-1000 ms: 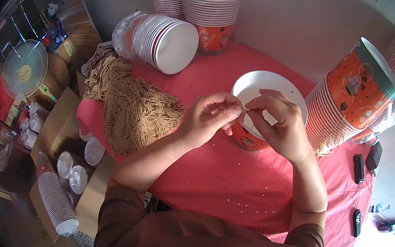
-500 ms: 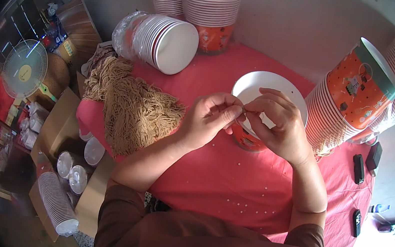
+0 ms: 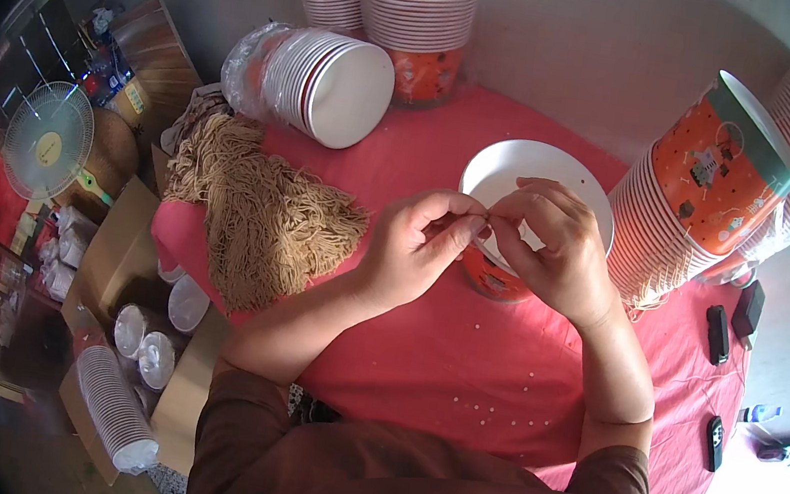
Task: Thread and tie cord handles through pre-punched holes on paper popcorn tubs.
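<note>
Thumb and fingers pinched, my left hand (image 3: 420,249) meets my right hand (image 3: 554,244) over the near rim of a white-lined paper bucket (image 3: 489,174). Their fingertips touch or nearly touch. Whatever they pinch is too small to make out. The bucket's orange printed outside shows below my hands, and its inside is partly hidden by my right hand. Left of my left hand lies a heap of tan string (image 3: 281,231). Small white bits (image 3: 483,408) are scattered on the pink tablecloth (image 3: 378,366) in front of me.
At the right leans a nested stack of orange buckets (image 3: 717,181), strings hanging beside it. More wrapped buckets (image 3: 351,94) lie at the back. Several black devices (image 3: 717,335) rest by the right edge. A cardboard box (image 3: 131,220) with plastic cups stands left of the table.
My fingertips have drawn slightly closer together, still pinched over the bucket. The whole view has shifted very slightly; the things on the table stay where they were.
</note>
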The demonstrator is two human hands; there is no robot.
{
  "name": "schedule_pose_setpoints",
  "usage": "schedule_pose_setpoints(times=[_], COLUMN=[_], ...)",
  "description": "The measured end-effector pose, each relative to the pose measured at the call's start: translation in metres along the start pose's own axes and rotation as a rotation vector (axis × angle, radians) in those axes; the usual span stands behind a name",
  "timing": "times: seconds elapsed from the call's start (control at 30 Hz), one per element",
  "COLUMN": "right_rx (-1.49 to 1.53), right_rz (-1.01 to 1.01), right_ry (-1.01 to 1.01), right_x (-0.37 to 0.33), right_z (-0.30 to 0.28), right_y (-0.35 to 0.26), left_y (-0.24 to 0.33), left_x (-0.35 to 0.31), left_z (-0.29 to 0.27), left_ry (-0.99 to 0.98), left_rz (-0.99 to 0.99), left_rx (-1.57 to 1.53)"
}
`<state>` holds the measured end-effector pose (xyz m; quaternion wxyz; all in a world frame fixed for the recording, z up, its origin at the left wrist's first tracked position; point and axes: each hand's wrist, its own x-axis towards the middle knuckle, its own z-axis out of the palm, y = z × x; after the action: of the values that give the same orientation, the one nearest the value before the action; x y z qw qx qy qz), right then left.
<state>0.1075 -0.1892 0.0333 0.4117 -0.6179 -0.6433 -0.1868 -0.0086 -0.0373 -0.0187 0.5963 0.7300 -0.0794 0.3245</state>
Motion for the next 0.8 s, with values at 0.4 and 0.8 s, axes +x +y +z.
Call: schedule_pose_setpoints(times=[0.4,0.8], right_rx=[0.010,0.082], right_rz=[0.007,0.063], right_ry=[0.017,-0.063], right_x=[-0.0006,0.0015], right_z=[-0.0014,-0.0046], right_y=[0.0027,-0.0008], left_y=[0.0058,0.0034], left_x=[0.0044,0.0051], left_z=[-0.0067,-0.0054], left_ry=[-0.076,-0.044], left_rz=[-0.204,-0.064], left_rx=[-0.197,0.011])
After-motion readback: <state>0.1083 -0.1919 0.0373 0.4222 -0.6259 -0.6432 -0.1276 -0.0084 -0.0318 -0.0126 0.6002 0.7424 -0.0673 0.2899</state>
